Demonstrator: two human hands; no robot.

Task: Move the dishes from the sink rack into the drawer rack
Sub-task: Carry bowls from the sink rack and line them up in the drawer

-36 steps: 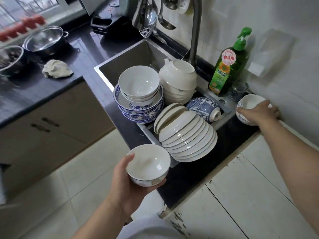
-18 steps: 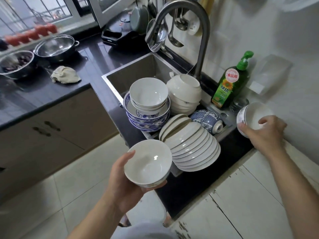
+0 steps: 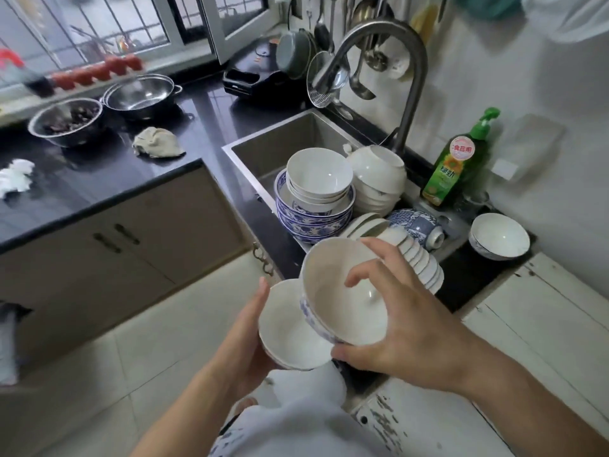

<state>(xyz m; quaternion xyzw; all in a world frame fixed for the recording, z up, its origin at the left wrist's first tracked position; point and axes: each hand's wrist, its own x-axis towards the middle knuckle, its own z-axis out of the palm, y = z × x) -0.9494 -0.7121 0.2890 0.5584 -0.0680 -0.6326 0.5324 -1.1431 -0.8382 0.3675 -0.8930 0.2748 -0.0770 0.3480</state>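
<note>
My left hand cups a plain white bowl from below, in front of my chest. My right hand grips a white bowl with a blue-patterned outside, tilted, its lower edge resting in the plain bowl. Behind them the sink rack holds a row of white plates on edge, a stack of blue-patterned bowls topped with white bowls, overturned white bowls and a blue-patterned bowl on its side. Another white bowl sits on the counter to the right. No drawer rack is in view.
A tall tap arches over the steel sink. A green soap bottle stands by the wall. On the black counter to the left are two steel basins, a cloth and closed cabinet doors below. Utensils hang behind the tap.
My right hand has carried a blue-patterned bowl from the right-hand counter to my left hand's bowl, while another bowl stays on that counter. The camera has tilted upward.
</note>
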